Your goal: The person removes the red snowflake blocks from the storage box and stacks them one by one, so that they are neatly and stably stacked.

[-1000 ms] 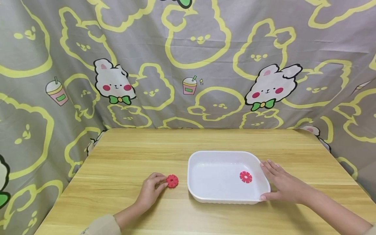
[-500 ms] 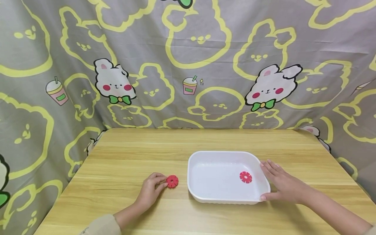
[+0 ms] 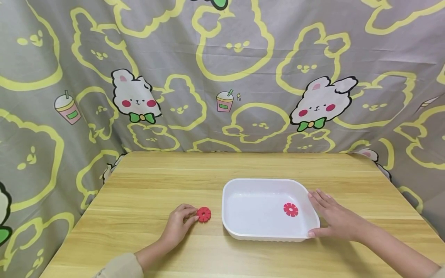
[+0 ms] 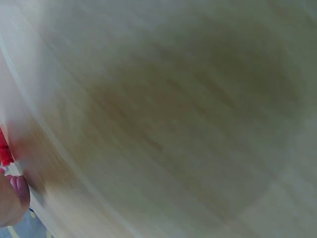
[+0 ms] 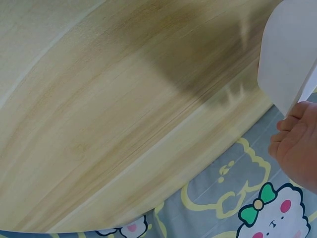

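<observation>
My left hand (image 3: 179,226) pinches a red snowflake building disc (image 3: 204,214) by its left edge, just above or at the table; which, I cannot tell. Notches ring the disc, and a hole sits in its middle. To its right stands a white plastic tub (image 3: 240,234) with a second red snowflake disc (image 3: 291,209) lying flat on its floor at the right. My right hand (image 3: 338,220) rests against the tub's right end, fingers extended to the rim and thumb at the near corner. At the left wrist view's edge, only part of a red disc (image 4: 5,148) and some fingers (image 4: 17,193) show.
A wood-grain table (image 3: 167,173) carries everything. Behind it and at both sides hangs a grey curtain (image 3: 208,131) printed with yellow outlines and white rabbits. The table's edge borders the curtain in the right wrist view.
The red disc in my left hand turns very slightly between the fingers. Both hands, the tub and the disc inside it otherwise stay in place.
</observation>
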`<action>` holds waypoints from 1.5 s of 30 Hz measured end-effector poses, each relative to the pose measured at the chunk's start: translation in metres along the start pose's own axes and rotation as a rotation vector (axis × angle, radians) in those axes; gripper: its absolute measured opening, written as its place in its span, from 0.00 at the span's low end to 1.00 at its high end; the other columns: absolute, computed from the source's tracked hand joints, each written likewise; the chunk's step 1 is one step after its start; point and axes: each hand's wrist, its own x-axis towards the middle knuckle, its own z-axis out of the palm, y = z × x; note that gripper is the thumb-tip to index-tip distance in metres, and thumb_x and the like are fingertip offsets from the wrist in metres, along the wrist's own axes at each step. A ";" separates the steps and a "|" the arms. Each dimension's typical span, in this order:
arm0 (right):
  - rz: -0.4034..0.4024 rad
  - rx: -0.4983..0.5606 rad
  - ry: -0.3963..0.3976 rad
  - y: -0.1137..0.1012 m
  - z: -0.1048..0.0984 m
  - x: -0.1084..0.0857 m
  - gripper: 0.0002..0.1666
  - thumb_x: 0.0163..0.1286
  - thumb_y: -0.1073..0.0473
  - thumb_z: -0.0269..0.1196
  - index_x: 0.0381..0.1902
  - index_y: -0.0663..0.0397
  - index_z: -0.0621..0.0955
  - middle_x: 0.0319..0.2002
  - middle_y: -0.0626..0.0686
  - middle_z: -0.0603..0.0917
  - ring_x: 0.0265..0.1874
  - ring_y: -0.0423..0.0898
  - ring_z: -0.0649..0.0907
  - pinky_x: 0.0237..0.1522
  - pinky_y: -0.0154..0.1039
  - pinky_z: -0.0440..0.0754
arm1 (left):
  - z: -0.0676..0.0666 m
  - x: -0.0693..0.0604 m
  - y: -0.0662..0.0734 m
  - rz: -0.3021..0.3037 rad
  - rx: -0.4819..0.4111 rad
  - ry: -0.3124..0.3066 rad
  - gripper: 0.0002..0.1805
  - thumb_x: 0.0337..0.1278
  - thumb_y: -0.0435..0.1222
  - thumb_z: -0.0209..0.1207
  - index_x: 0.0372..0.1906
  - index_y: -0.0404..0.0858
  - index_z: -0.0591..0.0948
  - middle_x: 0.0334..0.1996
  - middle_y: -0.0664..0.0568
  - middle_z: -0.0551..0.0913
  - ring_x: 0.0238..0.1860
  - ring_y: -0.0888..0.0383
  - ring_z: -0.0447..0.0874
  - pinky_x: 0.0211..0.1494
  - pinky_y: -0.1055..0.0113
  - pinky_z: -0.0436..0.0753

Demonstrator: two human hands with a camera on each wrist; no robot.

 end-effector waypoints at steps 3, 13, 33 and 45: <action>0.002 0.005 -0.003 0.000 0.000 0.000 0.63 0.50 0.29 0.62 0.67 0.71 0.57 0.66 0.70 0.60 0.66 0.28 0.28 0.57 0.14 0.20 | 0.000 0.000 0.000 0.007 0.004 0.001 0.09 0.44 0.26 0.65 0.35 0.32 0.84 0.35 0.49 0.82 0.36 0.54 0.83 0.38 0.74 0.83; -0.011 -0.005 0.015 0.000 0.000 -0.001 0.62 0.50 0.30 0.62 0.67 0.71 0.57 0.66 0.71 0.61 0.64 0.26 0.28 0.58 0.14 0.20 | -0.006 0.005 0.003 0.030 -0.019 0.015 0.11 0.45 0.27 0.65 0.37 0.31 0.83 0.37 0.46 0.83 0.39 0.52 0.83 0.43 0.67 0.84; 0.008 0.027 -0.003 -0.001 -0.001 0.000 0.64 0.49 0.29 0.61 0.67 0.72 0.57 0.67 0.71 0.59 0.72 0.42 0.34 0.56 0.14 0.20 | 0.007 0.040 0.063 0.080 -0.314 0.093 0.12 0.45 0.28 0.66 0.39 0.29 0.83 0.40 0.41 0.83 0.41 0.43 0.80 0.45 0.58 0.83; 0.014 0.036 -0.008 -0.001 0.000 0.000 0.64 0.49 0.29 0.61 0.67 0.72 0.57 0.67 0.71 0.59 0.73 0.53 0.41 0.56 0.14 0.20 | 0.031 0.049 0.091 0.112 -0.410 0.063 0.15 0.48 0.33 0.66 0.42 0.31 0.83 0.42 0.44 0.83 0.45 0.48 0.81 0.47 0.56 0.82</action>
